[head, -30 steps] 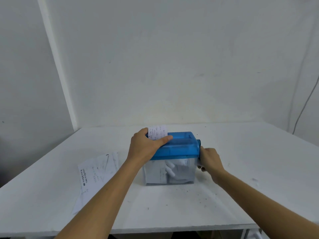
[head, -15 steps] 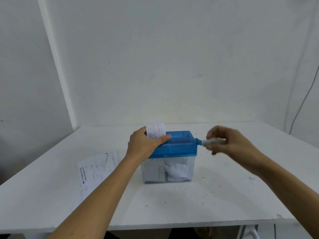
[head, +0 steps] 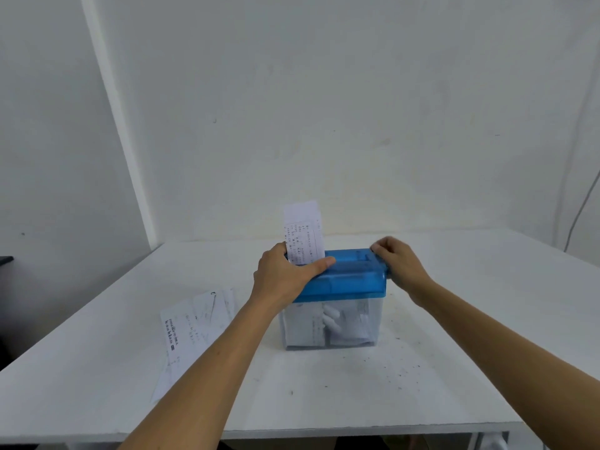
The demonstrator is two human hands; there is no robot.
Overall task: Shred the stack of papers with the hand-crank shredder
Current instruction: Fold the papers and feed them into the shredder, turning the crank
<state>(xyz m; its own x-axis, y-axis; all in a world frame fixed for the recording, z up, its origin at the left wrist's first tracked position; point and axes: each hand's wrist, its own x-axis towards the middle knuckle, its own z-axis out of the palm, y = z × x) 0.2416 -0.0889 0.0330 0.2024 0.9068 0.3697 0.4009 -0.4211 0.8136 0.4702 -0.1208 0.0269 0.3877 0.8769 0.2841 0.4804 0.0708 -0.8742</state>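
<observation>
**Both hands on the shredder, a printed slip upright in its slot**

Head camera: A person works a hand-crank shredder [head: 354, 280] that stands at the middle of a white worktop [head: 324, 401], a little toward the far side. The left hand [head: 284, 276] is clamped on the left end of the blue lid [head: 344, 271]. Its thumb [head: 319, 265] lies along the near top edge and its fingers reach over the far side. Just behind that thumb, a narrow printed slip [head: 303, 232] stands upright in the feed slot, most of its length above the lid.

The right hand [head: 401, 266] is at the lid's far right corner, fingers curled tight around the crank [head: 388, 273]. Only the crank's blue hub shows below the knuckles, and the handle itself is hidden inside the grip.

Under the lid, the clear bin [head: 367, 323] holds pieces of white paper [head: 331, 319], some with print on them.

The stack of papers [head: 191, 332] lies flat on the worktop to the left of the shredder. It is near but apart from the shredder, loosely fanned, and partly crossed by the left forearm. Dark specks [head: 401, 368] dot the worktop near and to the right of the bin.

A thin cable [head: 581, 212] runs down the white wall [head: 324, 108] at far right. A dark object [head: 5, 259], too cropped to identify, shows at the left edge.
</observation>
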